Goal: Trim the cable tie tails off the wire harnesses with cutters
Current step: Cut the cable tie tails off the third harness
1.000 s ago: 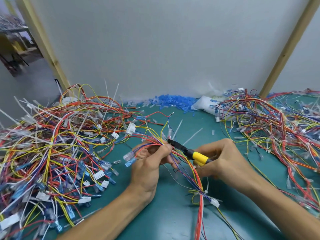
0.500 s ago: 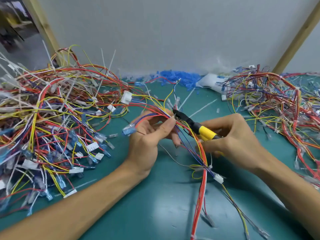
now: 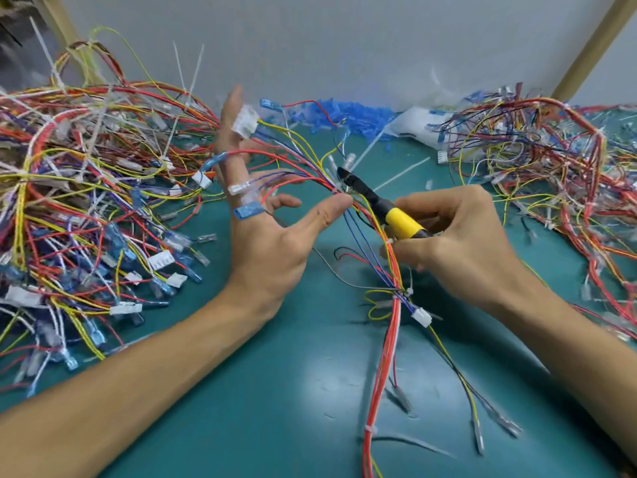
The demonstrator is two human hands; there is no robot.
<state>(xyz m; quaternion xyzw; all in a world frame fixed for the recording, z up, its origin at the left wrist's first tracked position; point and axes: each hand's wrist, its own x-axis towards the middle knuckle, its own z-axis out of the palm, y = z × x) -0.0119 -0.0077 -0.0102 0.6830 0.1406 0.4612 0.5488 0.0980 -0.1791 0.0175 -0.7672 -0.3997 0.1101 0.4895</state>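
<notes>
A tangled left pile [image 3: 86, 201] of red, yellow, blue and white wire harnesses covers the left side of the green desk [image 3: 275, 408], with long white tie tails sticking up out of it. Just to its right the left hand [image 3: 272, 250] is spread wide, fingers straight and fanned; branch wires with white and blue connectors lie across the fingers, and the thumb tip touches the bundle. That harness [image 3: 389, 339] runs from the fingers at the middle of the desk down toward the near edge, bound by a white cable tie [image 3: 408, 292] just above a white connector [image 3: 421, 317]. The cutters [image 3: 400, 220], black with a yellow grip, point up and left, their tip against the bundle beside the thumb. The right hand [image 3: 462, 243] is curled round their handle. Along the far edge lies a heap of blue pieces [image 3: 351, 112] and a white bag [image 3: 417, 124]. A right pile [image 3: 551, 167] of harnesses fills the desk's right side.
</notes>
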